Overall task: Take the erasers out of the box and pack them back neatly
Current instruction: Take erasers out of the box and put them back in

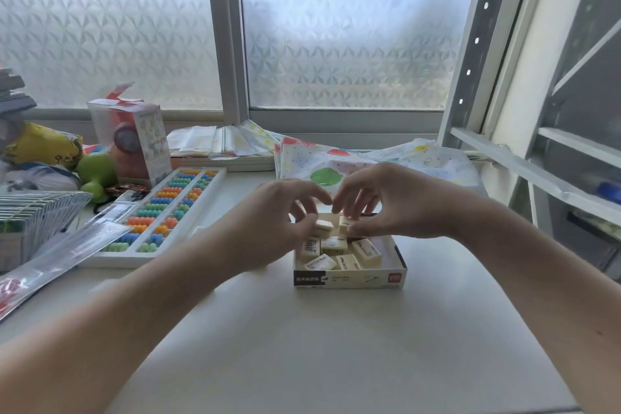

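both hands, left hand (279, 212) and right hand (386, 202), each pinching one eraser (324, 227) above the box (349, 277); light, firm, grippy blocks, best held by opposite long sides.

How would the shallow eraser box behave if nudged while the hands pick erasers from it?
The eraser box looks like thin card, so probably light and apt to slide on the smooth white table. Its low, wide shape makes tipping unlikely. The loose erasers inside would likely shift.

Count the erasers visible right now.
7: one held by the left hand, one by the right hand, five loose in the box. Hands may hide more.
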### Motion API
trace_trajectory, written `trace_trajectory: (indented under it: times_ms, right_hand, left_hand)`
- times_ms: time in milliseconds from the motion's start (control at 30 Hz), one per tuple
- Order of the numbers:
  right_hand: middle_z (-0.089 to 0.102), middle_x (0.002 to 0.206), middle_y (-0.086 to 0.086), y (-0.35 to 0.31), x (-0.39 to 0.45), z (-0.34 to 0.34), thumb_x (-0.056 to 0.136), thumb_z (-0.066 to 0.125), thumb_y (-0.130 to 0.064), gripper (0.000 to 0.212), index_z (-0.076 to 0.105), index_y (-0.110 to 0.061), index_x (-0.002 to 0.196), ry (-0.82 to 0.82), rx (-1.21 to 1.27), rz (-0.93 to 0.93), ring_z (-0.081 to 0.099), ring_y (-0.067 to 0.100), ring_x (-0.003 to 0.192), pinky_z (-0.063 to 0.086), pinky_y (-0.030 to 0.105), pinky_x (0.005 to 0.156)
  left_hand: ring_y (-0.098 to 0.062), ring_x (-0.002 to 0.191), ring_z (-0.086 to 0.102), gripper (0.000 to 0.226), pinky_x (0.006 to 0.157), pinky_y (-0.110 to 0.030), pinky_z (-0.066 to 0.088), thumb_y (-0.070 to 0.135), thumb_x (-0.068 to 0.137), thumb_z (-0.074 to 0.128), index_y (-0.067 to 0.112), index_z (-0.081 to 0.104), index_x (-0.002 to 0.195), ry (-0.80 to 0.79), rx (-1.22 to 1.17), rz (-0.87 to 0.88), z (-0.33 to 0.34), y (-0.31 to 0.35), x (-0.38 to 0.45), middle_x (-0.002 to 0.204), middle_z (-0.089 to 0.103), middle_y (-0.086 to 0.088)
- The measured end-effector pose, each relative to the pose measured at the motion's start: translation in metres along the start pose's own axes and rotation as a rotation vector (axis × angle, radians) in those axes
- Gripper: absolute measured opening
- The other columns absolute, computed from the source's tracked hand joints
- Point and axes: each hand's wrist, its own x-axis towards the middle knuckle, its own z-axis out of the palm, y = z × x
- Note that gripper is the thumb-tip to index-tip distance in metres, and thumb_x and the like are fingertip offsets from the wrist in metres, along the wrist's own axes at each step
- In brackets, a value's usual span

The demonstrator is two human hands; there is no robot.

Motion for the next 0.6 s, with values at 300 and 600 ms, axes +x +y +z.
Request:
trace_trajectory:
  times_ms: [300,600]
  right_hand:
    - [0.077,0.093,0.0,0.0033,-0.0005,-0.0022,0.081,0.085,-0.013,0.02,0.079,-0.02,0.099,-0.007,0.024,0.044,0.074,0.011,0.09,0.06,0.041,0.089]
    - [0.077,0.089,-0.002,-0.0007,0.0036,0.0072,0.083,0.081,-0.005,0.019,0.079,-0.016,0.099,0.038,0.043,-0.051,0.073,0.005,0.086,0.058,0.023,0.083]
  left_hand:
    - [0.0,0.081,0.065,0.007,0.078,-0.017,0.049,0.026,0.084,0.077,0.027,0.08,0.09,0.009,0.105,0.042,-0.0021,-0.0019,-0.0008,0.082,0.071,0.011]
    - [-0.006,0.087,0.059,0.011,0.095,-0.036,0.042,0.026,0.089,0.071,0.031,0.081,0.088,0.097,0.123,-0.045,0.0062,-0.0057,0.0047,0.082,0.071,0.015]
